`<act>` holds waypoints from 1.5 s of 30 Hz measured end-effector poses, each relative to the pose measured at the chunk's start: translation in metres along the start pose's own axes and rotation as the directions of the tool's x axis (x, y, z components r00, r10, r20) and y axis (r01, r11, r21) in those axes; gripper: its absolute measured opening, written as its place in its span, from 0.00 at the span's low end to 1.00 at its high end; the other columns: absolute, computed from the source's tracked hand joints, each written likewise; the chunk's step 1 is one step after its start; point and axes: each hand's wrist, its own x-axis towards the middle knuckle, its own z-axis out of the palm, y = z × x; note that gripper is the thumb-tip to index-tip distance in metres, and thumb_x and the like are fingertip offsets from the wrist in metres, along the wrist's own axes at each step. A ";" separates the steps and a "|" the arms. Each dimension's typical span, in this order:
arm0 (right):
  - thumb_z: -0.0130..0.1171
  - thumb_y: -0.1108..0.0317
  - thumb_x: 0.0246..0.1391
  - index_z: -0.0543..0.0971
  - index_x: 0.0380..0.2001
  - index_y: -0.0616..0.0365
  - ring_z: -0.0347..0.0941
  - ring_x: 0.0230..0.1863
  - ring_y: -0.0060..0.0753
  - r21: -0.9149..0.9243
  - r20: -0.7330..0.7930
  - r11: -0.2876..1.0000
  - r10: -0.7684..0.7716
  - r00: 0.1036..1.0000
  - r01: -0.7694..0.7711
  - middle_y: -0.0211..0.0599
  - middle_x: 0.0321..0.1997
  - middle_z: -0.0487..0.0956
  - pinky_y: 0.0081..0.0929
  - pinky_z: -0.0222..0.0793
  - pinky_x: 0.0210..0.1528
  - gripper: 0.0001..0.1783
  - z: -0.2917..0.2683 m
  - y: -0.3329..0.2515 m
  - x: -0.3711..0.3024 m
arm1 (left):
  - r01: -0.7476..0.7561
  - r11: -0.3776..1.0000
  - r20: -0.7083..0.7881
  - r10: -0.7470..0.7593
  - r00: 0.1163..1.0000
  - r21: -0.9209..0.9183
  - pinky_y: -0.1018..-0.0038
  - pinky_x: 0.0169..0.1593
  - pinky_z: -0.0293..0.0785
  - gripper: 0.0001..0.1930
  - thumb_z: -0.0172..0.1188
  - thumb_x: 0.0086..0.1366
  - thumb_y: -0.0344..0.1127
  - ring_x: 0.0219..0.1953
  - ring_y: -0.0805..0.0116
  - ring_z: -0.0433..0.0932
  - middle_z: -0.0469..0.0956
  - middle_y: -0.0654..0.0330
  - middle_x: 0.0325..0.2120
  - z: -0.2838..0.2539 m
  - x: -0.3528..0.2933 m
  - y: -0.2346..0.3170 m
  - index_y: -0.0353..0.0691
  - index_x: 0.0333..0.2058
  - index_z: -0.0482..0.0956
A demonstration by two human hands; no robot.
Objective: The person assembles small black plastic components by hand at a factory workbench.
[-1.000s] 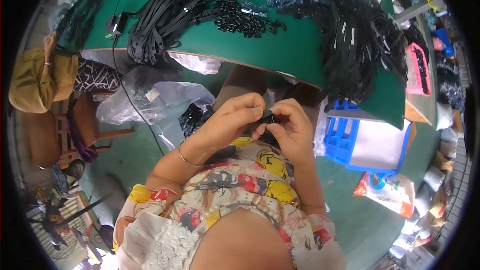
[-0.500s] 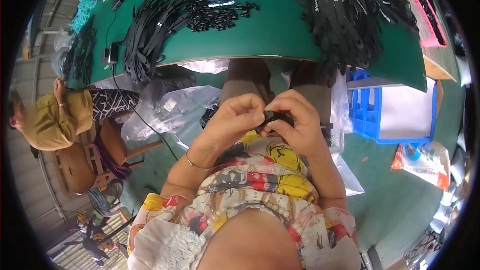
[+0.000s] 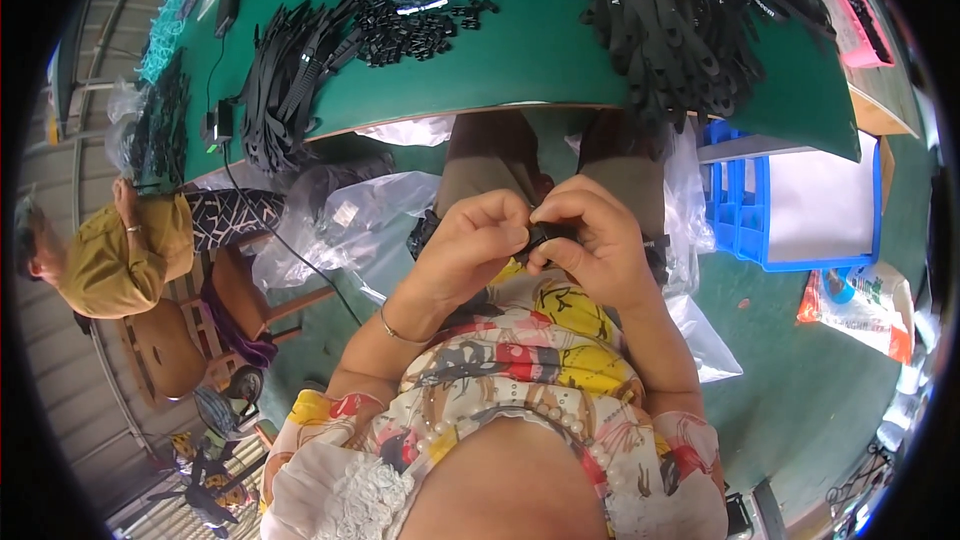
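Above my lap, both hands meet at a small black piece [image 3: 550, 232], which looks like the end of a black strap with a fitting; fingers hide much of it. My left hand [image 3: 480, 245] pinches its left side between thumb and forefinger. Curled around its right side, my right hand [image 3: 598, 240] grips with thumb and fingers. Beyond them, on the green table [image 3: 490, 75], lies a heap of small black plastic fittings [image 3: 405, 35]. Bundles of black straps lie on either side, one at left [image 3: 285, 80] and a larger printed one at right [image 3: 680, 30].
Clear plastic bags [image 3: 375, 210] lie beneath the table's near edge. A blue crate [image 3: 740, 195] stands right, near a white and orange sack [image 3: 860, 310]. A pink tray [image 3: 850, 15] holds black parts. At left, a cable [image 3: 290, 250] hangs down and another person [image 3: 130, 250] sits.
Both hands stay together on the black piece, with only slight finger movement. The view has shifted a little, and the person at left has moved their head and arm slightly.
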 end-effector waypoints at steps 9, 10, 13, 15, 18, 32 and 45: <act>0.63 0.73 0.39 0.74 0.32 0.61 0.69 0.31 0.34 -0.534 0.199 0.772 -0.282 0.939 0.345 0.37 0.30 0.70 0.24 0.66 0.34 0.13 -0.005 -0.013 0.014 | 0.097 0.982 -0.047 -0.090 0.995 0.163 0.82 0.34 0.67 0.08 0.56 0.61 0.35 0.28 0.78 0.71 0.73 0.64 0.26 -0.004 -0.005 0.000 0.36 0.32 0.71; 0.63 0.73 0.39 0.74 0.32 0.61 0.69 0.31 0.34 -0.537 0.204 0.768 -0.283 0.937 0.349 0.37 0.30 0.70 0.24 0.66 0.34 0.13 -0.004 -0.015 0.014 | 0.090 0.983 -0.043 -0.084 0.996 0.161 0.82 0.34 0.67 0.08 0.56 0.61 0.35 0.28 0.78 0.71 0.73 0.64 0.26 -0.005 -0.006 0.000 0.36 0.32 0.71; 0.60 0.69 0.46 0.73 0.26 0.61 0.67 0.25 0.34 -0.426 -0.110 0.903 -0.110 0.988 0.053 0.37 0.26 0.70 0.26 0.63 0.28 0.07 0.001 -0.021 0.005 | -0.024 0.914 -0.134 0.085 0.987 0.405 0.84 0.29 0.64 0.08 0.57 0.60 0.35 0.26 0.81 0.68 0.73 0.66 0.23 -0.003 -0.009 0.003 0.35 0.31 0.73; 0.58 0.69 0.48 0.73 0.25 0.62 0.67 0.23 0.32 -0.414 0.017 0.910 0.014 1.000 -0.005 0.38 0.23 0.69 0.26 0.62 0.26 0.07 0.000 -0.020 0.005 | -0.094 0.827 -0.040 0.140 0.989 0.554 0.85 0.28 0.63 0.09 0.59 0.58 0.34 0.25 0.82 0.66 0.72 0.66 0.23 -0.009 -0.009 0.004 0.34 0.30 0.73; 0.55 0.70 0.51 0.72 0.21 0.66 0.66 0.19 0.33 -0.344 0.117 0.926 0.205 0.972 -0.154 0.41 0.16 0.68 0.28 0.59 0.22 0.10 0.004 -0.024 0.006 | -0.163 0.728 0.049 0.175 0.983 0.666 0.85 0.24 0.59 0.10 0.63 0.55 0.33 0.22 0.84 0.63 0.70 0.67 0.21 -0.007 -0.011 0.008 0.32 0.27 0.73; 0.47 0.74 0.52 0.67 0.12 0.63 0.60 0.14 0.18 0.064 0.273 0.998 -0.008 0.962 -0.010 0.31 0.14 0.66 0.20 0.54 0.17 0.15 0.023 -0.035 -0.006 | -0.030 0.996 0.200 0.013 0.980 0.084 0.82 0.20 0.62 0.12 0.59 0.53 0.36 0.17 0.76 0.69 0.73 0.59 0.15 -0.010 -0.025 0.001 0.32 0.21 0.72; 0.65 0.70 0.39 0.75 0.31 0.59 0.69 0.29 0.32 -0.591 0.220 0.731 -0.261 0.940 0.341 0.36 0.31 0.71 0.24 0.65 0.31 0.14 0.012 -0.041 0.014 | -0.029 0.898 0.044 0.011 0.999 0.440 0.86 0.24 0.61 0.10 0.53 0.63 0.37 0.21 0.84 0.67 0.73 0.67 0.21 0.000 -0.019 0.011 0.36 0.30 0.75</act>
